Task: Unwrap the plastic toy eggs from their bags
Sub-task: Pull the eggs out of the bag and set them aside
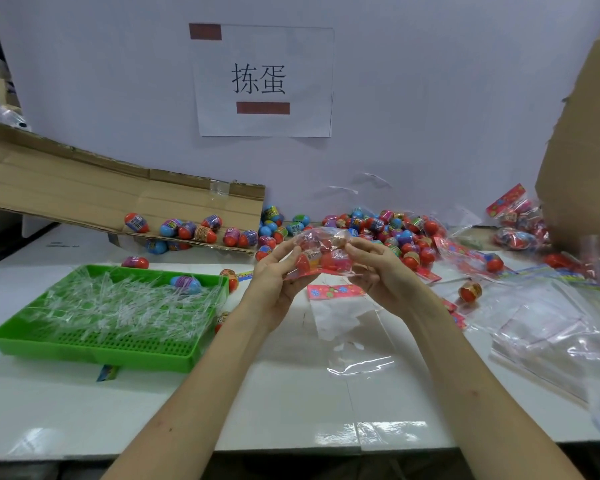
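Note:
Both hands hold one clear plastic bag of toy eggs [321,252] above the middle of the white table [291,403]. My left hand [274,275] grips the bag's left end and underside. My right hand [374,268] pinches its right end. Red and pink eggs show through the plastic. A heap of loose unwrapped eggs [388,230] lies behind the hands, against the wall. Several sealed bags of eggs [520,220] lie at the far right.
A green plastic tray [94,348] with clear plastic strips and one blue egg [186,284] stands at the left. A flattened cardboard sheet [84,195] holds several eggs. Empty clear bags [551,327] and a pink header card [333,291] litter the right side. A cardboard box [586,150] stands far right.

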### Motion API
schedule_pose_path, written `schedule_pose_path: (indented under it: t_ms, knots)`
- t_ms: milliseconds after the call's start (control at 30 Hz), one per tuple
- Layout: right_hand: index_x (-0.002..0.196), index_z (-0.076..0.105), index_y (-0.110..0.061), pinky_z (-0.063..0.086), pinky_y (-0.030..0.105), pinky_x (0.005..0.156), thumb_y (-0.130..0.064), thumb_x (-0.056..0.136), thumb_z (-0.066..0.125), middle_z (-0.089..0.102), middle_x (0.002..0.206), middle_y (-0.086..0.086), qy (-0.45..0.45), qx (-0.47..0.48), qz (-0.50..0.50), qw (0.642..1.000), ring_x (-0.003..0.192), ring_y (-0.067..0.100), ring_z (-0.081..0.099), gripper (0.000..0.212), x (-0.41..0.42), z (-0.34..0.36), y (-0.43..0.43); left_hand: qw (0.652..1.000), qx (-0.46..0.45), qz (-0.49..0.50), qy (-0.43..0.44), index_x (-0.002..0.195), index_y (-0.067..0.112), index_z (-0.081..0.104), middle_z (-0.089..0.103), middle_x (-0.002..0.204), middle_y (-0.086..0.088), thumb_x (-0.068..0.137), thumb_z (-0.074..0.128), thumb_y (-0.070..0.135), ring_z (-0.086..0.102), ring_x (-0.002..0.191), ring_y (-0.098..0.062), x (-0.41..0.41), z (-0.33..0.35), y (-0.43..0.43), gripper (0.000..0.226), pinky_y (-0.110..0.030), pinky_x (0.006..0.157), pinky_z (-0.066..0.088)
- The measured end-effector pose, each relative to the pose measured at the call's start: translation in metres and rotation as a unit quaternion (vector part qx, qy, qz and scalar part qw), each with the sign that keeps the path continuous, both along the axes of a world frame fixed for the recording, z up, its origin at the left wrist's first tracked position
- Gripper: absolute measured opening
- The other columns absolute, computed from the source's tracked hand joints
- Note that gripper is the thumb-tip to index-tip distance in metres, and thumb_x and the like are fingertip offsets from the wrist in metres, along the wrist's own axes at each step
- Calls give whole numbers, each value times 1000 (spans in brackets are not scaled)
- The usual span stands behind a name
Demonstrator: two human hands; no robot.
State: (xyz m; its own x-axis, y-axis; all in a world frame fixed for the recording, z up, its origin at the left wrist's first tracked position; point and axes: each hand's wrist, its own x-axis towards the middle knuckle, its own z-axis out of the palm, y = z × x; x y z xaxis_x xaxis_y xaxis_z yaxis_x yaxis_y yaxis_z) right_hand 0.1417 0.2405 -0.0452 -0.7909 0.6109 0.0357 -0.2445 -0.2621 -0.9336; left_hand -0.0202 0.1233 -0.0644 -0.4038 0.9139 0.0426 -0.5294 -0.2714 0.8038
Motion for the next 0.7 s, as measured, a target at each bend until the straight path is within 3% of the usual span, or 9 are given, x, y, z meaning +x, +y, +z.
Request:
schedule_pose_path:
  t_ms: [200, 267, 367, 500, 600, 700]
  knots:
    - [83, 79, -16, 44, 23, 69, -12, 85, 67, 59, 65, -3, 24, 3, -1, 1000, 36, 4, 41, 13, -1, -2, 0, 1000, 14, -19, -15, 117, 19, 72, 77, 113, -9, 89, 65, 20, 76, 98, -20, 0, 1, -1, 29, -26, 73, 63]
    - [85, 81, -16, 44, 23, 65, -12, 86, 68, 61, 67, -1, 23, 12, -13, 1000, 37, 4, 41, 13, -3, -2, 0, 1000, 11, -16, -20, 116, 20, 73, 77, 112, -9, 95, 62, 18, 76, 98, -20, 0, 0, -1, 24, -26, 73, 62]
    - [92, 81, -17, 46, 22, 55, -3, 97, 62, 65, 69, -2, -17, 43, -84, 995, 49, 8, 46, 25, -11, -5, 2, 1000, 2, 2, -30, 117, 20, 72, 77, 112, -10, 101, 58, 16, 76, 97, -20, 0, -1, 1, 21, -26, 72, 62]
    - [100, 77, -22, 53, 26, 63, -8, 103, 54, 71, 73, -7, -116, 146, -174, 967, 65, 16, 56, 27, -15, -7, 4, 997, 6, 14, -80, 125, 18, 68, 77, 114, -11, 102, 60, 17, 77, 94, -21, -4, -2, 1, 24, -28, 72, 62]
    - [111, 74, -17, 56, 26, 67, -25, 106, 52, 77, 87, -5, -92, 98, -143, 981, 70, 16, 68, 24, -13, -5, 6, 990, 19, 26, -140, 122, 16, 68, 78, 109, -11, 103, 58, 14, 78, 92, -22, -7, -2, 1, 22, -30, 71, 63]
    - [117, 70, -13, 57, 27, 71, -33, 106, 49, 76, 91, 1, -38, 33, -108, 993, 74, 15, 70, 31, -11, 0, 6, 989, 21, 37, -141, 121, 17, 69, 79, 105, -8, 103, 58, 15, 78, 88, -22, -8, -2, 2, 21, -30, 69, 63]
